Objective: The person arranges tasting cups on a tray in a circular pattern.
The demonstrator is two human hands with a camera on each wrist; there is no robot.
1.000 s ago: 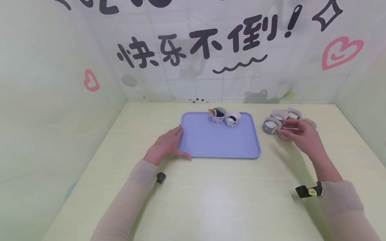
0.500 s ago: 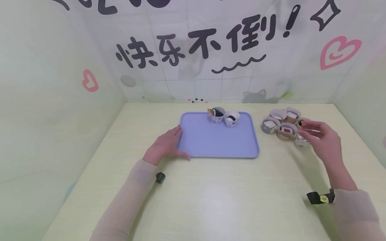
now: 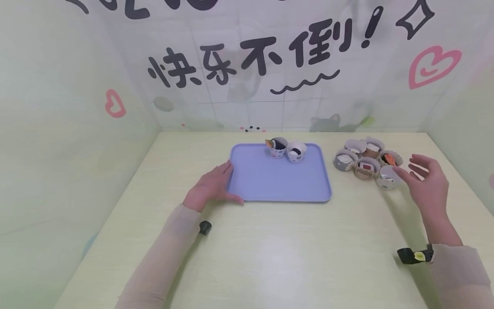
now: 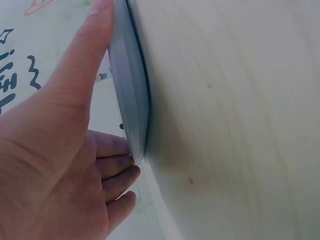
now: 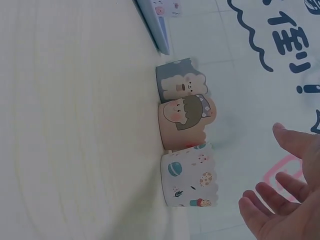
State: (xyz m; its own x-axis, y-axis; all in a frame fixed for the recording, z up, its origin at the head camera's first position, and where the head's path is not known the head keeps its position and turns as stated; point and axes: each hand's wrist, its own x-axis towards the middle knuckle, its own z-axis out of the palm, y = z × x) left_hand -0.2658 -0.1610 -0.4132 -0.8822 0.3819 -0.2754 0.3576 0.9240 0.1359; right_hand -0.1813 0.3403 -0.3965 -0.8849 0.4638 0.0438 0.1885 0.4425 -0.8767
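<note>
My left hand (image 3: 212, 184) rests against the left side of a lavender-blue tray (image 3: 278, 182), fingers nearly straight and thumb along the front corner. In the left wrist view the thumb and fingertips touch the tray's rim (image 4: 132, 95). Two paper baking cups stand at the tray's back edge: one (image 3: 278, 152) holds a dark piece with an orange tail, the other (image 3: 296, 157) a white piece with a black band. My right hand (image 3: 429, 186) hovers with loose fingers, holding nothing, right of a white patterned cup (image 3: 387, 182); the right wrist view shows a gap between them.
Several more filled cups cluster right of the tray, including a grey bear cup (image 3: 344, 163), a brown cup with a girl's face (image 3: 364, 174) and one with an orange topping (image 3: 390, 159). Behind the pale wooden table (image 3: 266, 249) hangs a printed backdrop (image 3: 247, 107).
My right hand has drawn back to the right from above the cup cluster, bringing the white patterned cup and orange topping into sight. The left hand and tray stay put.
</note>
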